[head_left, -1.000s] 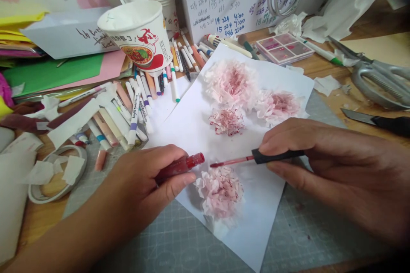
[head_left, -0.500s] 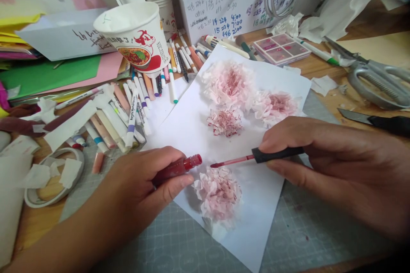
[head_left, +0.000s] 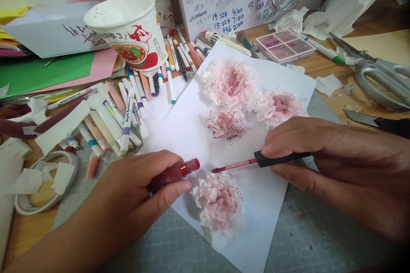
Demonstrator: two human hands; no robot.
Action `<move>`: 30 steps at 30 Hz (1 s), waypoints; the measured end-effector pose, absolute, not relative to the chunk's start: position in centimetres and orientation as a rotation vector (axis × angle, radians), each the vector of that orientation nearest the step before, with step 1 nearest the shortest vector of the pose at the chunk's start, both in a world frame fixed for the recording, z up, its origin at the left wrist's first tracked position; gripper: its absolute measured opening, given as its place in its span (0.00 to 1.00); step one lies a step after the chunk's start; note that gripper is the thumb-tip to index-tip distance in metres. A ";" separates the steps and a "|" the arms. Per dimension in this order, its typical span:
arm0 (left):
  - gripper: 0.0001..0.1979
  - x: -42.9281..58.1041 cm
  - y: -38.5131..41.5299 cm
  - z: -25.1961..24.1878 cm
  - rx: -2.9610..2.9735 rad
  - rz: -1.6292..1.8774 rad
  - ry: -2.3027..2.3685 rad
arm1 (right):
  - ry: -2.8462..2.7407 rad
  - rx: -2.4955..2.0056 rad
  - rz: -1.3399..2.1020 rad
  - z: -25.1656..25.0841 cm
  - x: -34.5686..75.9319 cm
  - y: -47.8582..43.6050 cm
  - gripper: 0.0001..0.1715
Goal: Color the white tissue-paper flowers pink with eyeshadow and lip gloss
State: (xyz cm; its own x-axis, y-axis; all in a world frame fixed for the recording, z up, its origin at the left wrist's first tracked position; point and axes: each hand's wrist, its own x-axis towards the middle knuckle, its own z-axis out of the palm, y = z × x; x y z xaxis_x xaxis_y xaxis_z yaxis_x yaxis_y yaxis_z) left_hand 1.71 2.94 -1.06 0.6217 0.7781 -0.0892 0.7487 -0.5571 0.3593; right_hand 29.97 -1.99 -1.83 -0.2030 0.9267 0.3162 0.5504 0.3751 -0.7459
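Note:
My left hand (head_left: 153,183) is closed around a small red lip gloss tube (head_left: 174,173), its uncapped neck pointing right. Between thumb and fingers, my right hand (head_left: 323,166) grips the black handle of a lip gloss applicator (head_left: 265,158). The applicator's dark red tip is at the upper edge of the nearest pale pink paper flower (head_left: 219,204); whether it touches cannot be told. That flower has some dark red petal edges. A small red-edged flower (head_left: 226,123) and two larger pink flowers, one at the back (head_left: 229,83) and one on the right (head_left: 280,106), lie on white paper (head_left: 185,128).
A grey cutting mat (head_left: 153,239) lies under the paper. Markers (head_left: 128,115), a paper cup (head_left: 128,34) and a tape roll (head_left: 19,204) are on the left. Scissors (head_left: 381,81), a utility knife (head_left: 374,119) and a palette (head_left: 285,45) lie on the right.
The view has shifted slightly. The applicator tip has dipped a little toward the nearest flower. Both hands keep their holds.

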 end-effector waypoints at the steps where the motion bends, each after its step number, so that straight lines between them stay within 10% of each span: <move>1: 0.21 1.7 2.9 -1.1 2.481 0.121 1.220 | -1.896 -1.267 0.623 -1.8 30.0 -2.0 0.13; 30: 0.14 0.9 3.5 -2.5 2.588 0.314 1.103 | -1.868 -1.267 0.638 -1.7 31.2 -2.5 0.10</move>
State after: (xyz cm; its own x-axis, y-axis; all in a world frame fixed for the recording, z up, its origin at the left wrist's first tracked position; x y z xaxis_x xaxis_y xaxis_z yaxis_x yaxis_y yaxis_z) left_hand 0.86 3.47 -2.46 0.6798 0.7292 0.0786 0.6614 -0.6558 0.3639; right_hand 31.19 -2.51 -1.73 -0.2040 0.9254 0.3194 0.5367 0.3786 -0.7541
